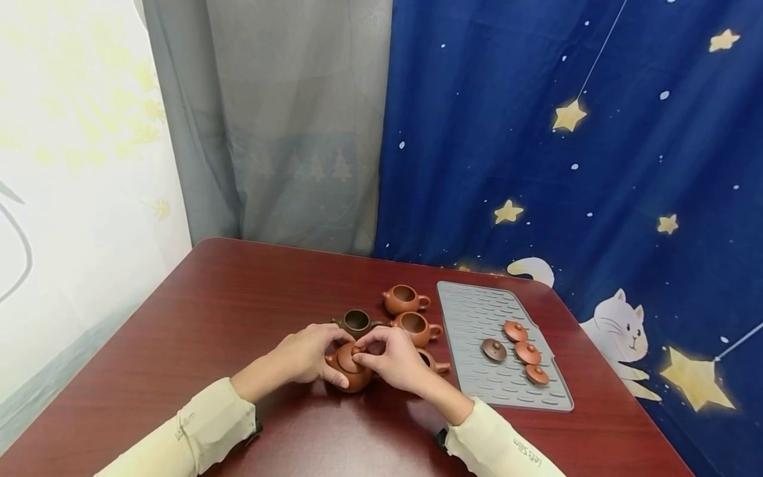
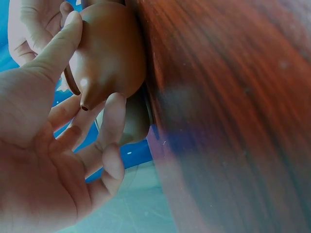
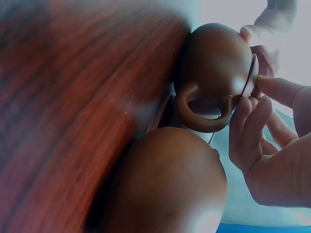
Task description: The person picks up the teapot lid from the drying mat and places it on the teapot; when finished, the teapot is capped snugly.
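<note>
At left, a person's left hand point(image 1: 306, 351) steadies the spout side of a reddish-brown clay teapot point(image 1: 356, 382) on the nearer half of a dark-red tabletop point(image 1: 256, 285), well in from its left edge. Steady counter-pressure without squeezing should serve best here; the left grip spans the pot's body, thumb on the near side, fingers around the far. Behind it stands a dark-brown lidless teapot point(image 1: 356, 322). At the top of the clay pot, the right hand point(image 1: 396, 358) pinches the knob of its lid point(image 1: 347, 360), that grip narrow between thumb and fingertips. Keeping the lid level and centered, with a light turn rather than force, would likely spare the rims; whether it sits flush cannot be told. Just right, three lidless orange-brown teapots point(image 1: 414, 326) line up toward the far edge. Near the tabletop's right edge, a gray ridged mat point(image 1: 471, 311) carries a brown lid point(image 1: 494, 350) and, beside it, three orange-red lids point(image 1: 528, 352).
</note>
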Tool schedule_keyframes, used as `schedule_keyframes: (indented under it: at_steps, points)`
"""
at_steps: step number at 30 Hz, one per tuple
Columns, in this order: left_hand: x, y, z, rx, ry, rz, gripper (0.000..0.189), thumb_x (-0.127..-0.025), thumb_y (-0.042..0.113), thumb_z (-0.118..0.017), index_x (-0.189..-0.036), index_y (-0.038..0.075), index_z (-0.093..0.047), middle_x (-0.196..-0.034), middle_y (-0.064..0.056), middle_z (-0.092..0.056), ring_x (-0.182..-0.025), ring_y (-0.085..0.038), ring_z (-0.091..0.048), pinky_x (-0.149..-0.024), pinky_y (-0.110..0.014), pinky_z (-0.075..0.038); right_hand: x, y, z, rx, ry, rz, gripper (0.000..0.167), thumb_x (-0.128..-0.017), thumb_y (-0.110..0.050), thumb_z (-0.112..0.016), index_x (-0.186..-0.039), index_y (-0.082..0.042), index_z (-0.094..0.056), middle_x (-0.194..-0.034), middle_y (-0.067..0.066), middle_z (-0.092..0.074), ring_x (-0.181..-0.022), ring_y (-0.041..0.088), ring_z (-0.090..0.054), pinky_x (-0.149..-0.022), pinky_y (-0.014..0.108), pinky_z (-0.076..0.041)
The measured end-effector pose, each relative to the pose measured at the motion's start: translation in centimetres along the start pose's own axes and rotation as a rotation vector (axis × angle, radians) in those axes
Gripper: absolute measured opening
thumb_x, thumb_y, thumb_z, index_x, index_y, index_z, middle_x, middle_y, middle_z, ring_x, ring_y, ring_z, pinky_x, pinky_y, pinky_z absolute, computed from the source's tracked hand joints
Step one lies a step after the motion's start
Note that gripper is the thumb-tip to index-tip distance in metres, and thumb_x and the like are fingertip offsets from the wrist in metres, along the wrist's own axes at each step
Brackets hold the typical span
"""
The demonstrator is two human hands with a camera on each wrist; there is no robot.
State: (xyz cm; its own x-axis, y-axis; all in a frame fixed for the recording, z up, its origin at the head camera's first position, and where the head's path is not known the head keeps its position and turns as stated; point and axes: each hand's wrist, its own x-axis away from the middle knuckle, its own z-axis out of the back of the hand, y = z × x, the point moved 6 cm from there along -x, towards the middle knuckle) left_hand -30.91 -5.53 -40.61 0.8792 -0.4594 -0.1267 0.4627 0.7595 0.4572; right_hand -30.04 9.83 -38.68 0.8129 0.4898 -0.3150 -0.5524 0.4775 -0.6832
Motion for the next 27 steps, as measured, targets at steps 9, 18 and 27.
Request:
schedule_keyframes:
  at_steps: [9, 18, 27]
  points:
    - [-0.01, -0.04, -0.11, 0.004, -0.004, 0.001, 0.067, -0.056, 0.057, -0.090, -0.115, 0.033, -0.068, -0.107, 0.015, -0.064, -0.099, -0.017, -0.064, -0.067, -0.048, -0.050, 0.01, -0.21, -0.10, 0.010, 0.007, 0.016, 0.009, -0.083, -0.008, -0.079, -0.092, -0.007, -0.076, -0.086, -0.002, -0.070, -0.083, 0.026, -0.066, -0.071, 0.033, -0.053]
    - [0.08, 0.14, 0.19, -0.019, -0.007, 0.013, 0.067, -0.056, 0.058, -0.089, -0.114, 0.034, -0.068, -0.107, 0.015, -0.064, -0.100, -0.016, -0.063, -0.068, -0.048, -0.050, 0.15, -0.16, -0.03, 0.030, 0.024, 0.023, 0.012, -0.083, -0.011, -0.080, -0.095, -0.010, -0.077, -0.089, -0.003, -0.071, -0.086, 0.023, -0.067, -0.073, 0.039, -0.053]
    - [0.12, 0.47, 0.43, -0.090, -0.022, -0.044, 0.067, -0.059, 0.063, -0.085, -0.117, 0.034, -0.068, -0.114, 0.013, -0.064, -0.102, -0.018, -0.063, -0.069, -0.050, -0.049, 0.28, 0.25, -0.05, -0.002, 0.017, 0.016, 0.013, -0.082, -0.012, -0.081, -0.095, -0.011, -0.077, -0.090, -0.004, -0.072, -0.089, 0.019, -0.068, -0.076, 0.039, -0.054]
